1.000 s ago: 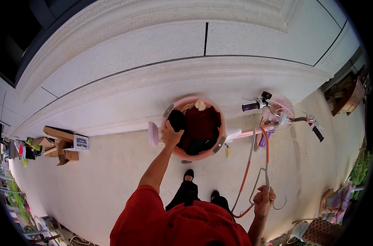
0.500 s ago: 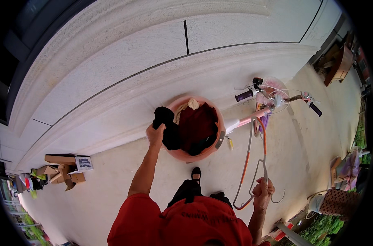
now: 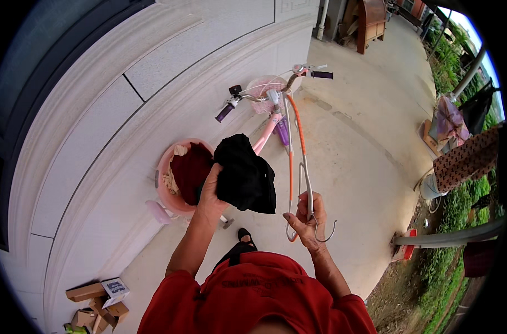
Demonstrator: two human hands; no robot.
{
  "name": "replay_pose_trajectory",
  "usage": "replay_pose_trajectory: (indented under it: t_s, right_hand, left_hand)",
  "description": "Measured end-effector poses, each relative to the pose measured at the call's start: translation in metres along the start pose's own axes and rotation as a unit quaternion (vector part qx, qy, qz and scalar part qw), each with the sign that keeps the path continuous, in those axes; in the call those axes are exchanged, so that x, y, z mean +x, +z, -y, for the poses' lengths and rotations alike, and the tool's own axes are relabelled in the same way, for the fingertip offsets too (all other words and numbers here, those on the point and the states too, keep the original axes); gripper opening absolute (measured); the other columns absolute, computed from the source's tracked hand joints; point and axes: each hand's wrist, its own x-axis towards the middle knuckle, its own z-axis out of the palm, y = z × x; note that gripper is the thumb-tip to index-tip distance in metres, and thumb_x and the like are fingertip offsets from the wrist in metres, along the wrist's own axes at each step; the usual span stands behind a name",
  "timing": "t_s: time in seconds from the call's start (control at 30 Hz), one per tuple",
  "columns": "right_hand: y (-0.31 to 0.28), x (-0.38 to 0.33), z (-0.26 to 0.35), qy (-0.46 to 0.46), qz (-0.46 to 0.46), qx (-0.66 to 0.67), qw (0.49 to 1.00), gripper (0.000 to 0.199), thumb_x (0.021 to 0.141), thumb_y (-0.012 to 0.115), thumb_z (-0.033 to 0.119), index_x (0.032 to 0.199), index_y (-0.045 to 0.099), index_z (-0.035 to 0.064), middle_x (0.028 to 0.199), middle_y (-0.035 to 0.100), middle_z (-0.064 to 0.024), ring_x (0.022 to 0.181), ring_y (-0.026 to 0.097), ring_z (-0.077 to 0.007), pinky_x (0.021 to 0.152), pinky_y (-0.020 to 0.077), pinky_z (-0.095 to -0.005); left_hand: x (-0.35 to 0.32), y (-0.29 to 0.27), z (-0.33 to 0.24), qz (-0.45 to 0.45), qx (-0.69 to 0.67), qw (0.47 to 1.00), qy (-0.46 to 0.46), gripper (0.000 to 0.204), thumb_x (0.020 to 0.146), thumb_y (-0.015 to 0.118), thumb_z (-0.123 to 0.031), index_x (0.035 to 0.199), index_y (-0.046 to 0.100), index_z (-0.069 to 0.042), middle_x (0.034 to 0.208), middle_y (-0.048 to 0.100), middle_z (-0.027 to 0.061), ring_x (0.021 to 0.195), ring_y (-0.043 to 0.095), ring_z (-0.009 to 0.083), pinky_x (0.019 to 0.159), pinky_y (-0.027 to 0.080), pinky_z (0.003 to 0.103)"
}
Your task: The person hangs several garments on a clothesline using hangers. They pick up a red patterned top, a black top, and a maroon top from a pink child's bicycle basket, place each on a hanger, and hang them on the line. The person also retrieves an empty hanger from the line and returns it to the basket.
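Note:
My left hand (image 3: 210,192) grips a black garment (image 3: 244,173) and holds it up in front of me, just right of a pink basin (image 3: 165,192) that holds dark red and pale laundry. My right hand (image 3: 308,219) is closed on clothes hangers (image 3: 298,161), one orange and one pale, their hooks hanging below my fingers. The garment hangs beside the hangers without touching them. My red-sleeved arms come up from the lower edge.
A pink child's bicycle (image 3: 273,108) leans by the grey wall (image 3: 97,111) behind the basin. Cardboard boxes (image 3: 97,303) lie at the lower left. Clothes hang on a rail (image 3: 465,153) at the right above plants. Concrete floor stretches to the right.
My left hand has lifted the black garment out of the basin and toward me. My right hand has raised the hangers. My head has turned, so the view now shows the yard.

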Motion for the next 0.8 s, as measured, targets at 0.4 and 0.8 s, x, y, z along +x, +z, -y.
replay_pose_trajectory:
  t_s: [0.4,0.8]
  right_hand:
    - [-0.174,-0.15,0.023,-0.012,-0.33,-0.125,0.936,0.029,0.072,0.051,0.003,0.101,0.045,0.0021,0.074,0.046,0.0011,0.061,0.041,-0.0064,0.054,0.0377,-0.0218]
    - [-0.302,-0.258,0.078,-0.079,-0.502,0.072,0.858,0.013,0.082,0.057,0.008,0.093,0.051,0.0052,0.074,0.049,0.0041,0.063,0.045,-0.0026,0.053,0.036,-0.0178]
  left_hand:
    - [-0.011,0.107,0.309,0.063,0.364,0.906,-0.205,0.04,0.081,0.066,-0.027,0.105,0.052,0.002,0.092,0.06,0.009,0.079,0.061,0.0162,0.068,0.053,0.027]
    - [-0.051,0.182,0.495,0.396,0.375,0.775,-0.319,0.076,0.07,0.078,-0.016,0.127,0.029,-0.008,0.113,0.05,0.0081,0.103,0.051,0.0164,0.09,0.043,0.029]
